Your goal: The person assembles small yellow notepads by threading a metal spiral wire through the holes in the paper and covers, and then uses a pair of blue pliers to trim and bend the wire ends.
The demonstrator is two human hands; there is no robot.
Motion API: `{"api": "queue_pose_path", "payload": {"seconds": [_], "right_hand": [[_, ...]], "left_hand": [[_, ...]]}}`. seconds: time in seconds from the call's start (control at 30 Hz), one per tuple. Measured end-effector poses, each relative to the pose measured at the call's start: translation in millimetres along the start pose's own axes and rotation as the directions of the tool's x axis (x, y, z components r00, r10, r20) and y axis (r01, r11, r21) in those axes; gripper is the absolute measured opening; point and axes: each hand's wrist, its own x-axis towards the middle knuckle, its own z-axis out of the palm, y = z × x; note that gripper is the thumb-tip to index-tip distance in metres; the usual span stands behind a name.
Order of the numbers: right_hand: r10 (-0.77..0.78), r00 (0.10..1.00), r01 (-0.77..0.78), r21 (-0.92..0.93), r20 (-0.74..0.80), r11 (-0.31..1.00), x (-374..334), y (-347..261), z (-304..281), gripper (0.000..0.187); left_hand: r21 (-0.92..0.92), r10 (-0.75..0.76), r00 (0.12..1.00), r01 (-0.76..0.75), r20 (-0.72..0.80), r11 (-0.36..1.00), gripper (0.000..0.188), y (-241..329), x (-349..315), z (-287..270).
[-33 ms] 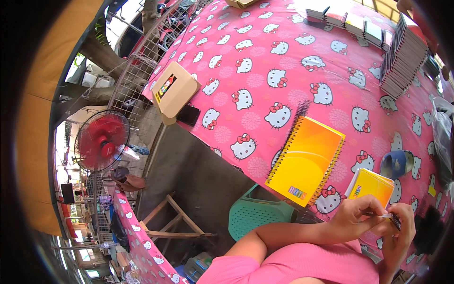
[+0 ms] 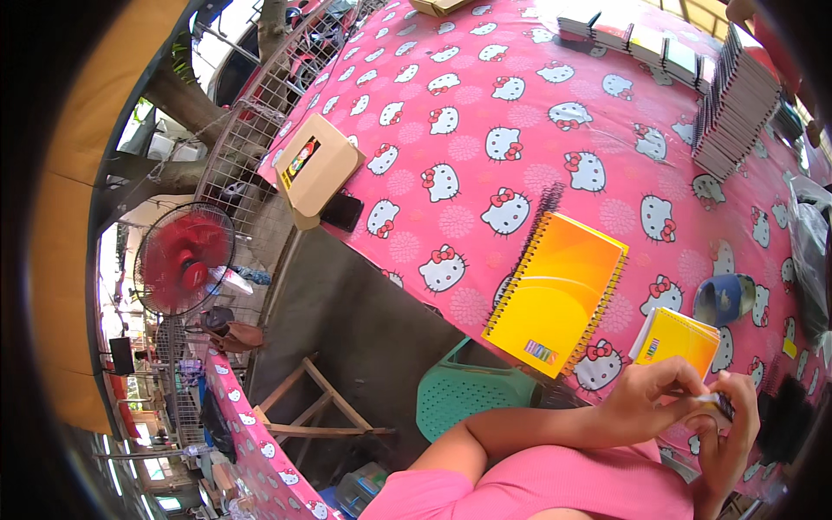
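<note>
At the lower right, my left hand (image 2: 654, 397) is closed in a pinch around a small whitish bit that I cannot make out. Facing it, my right hand (image 2: 732, 425) has its fingers closed on a short dark ridged piece that looks like a wire coil (image 2: 724, 402). The fingertips of both hands nearly meet. Just beyond them lie small yellow-covered booklets (image 2: 680, 340), partly hidden by my left hand. A larger yellow and orange spiral notebook (image 2: 559, 290) lies to their left, with dark coils along both long sides.
A pink patterned cloth covers the table (image 2: 472, 251). A blue tape roll (image 2: 724, 299) lies right of the booklets. Stacked spiral notebooks (image 2: 737, 104) stand at the far right. A cardboard box (image 2: 321, 165) and black phone (image 2: 343, 211) are by the left edge, above a green stool (image 2: 468, 394).
The whole view has shifted very slightly to the left. My hands keep nearly the same pinch, with only a small movement of the right fingers.
</note>
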Motion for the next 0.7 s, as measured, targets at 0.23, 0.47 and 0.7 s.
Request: {"api": "queue_pose_path", "payload": {"seconds": [0.23,0.47,0.7], "right_hand": [[-0.242,0.966,0.245,0.021,-0.089,0.969,20.2,3.0,-31.5,0.023],[0.192,0.910,0.135,0.700,-0.368,0.702,81.0,-8.9,19.7,0.028],[-0.244,0.951,0.293,0.303,-0.190,0.907,135.8,8.4,119.1,0.018]], "left_hand": [[0.352,0.343,0.812,-0.531,0.473,0.771,0.038,113.5,-20.0,-12.3],[0.866,0.788,0.487,-0.120,-0.375,0.486,0.055,81.6,-58.3,-85.3],[0.497,0.512,0.628,-0.221,-0.586,0.839,0.088,49.6,-44.2,-93.3]]}}
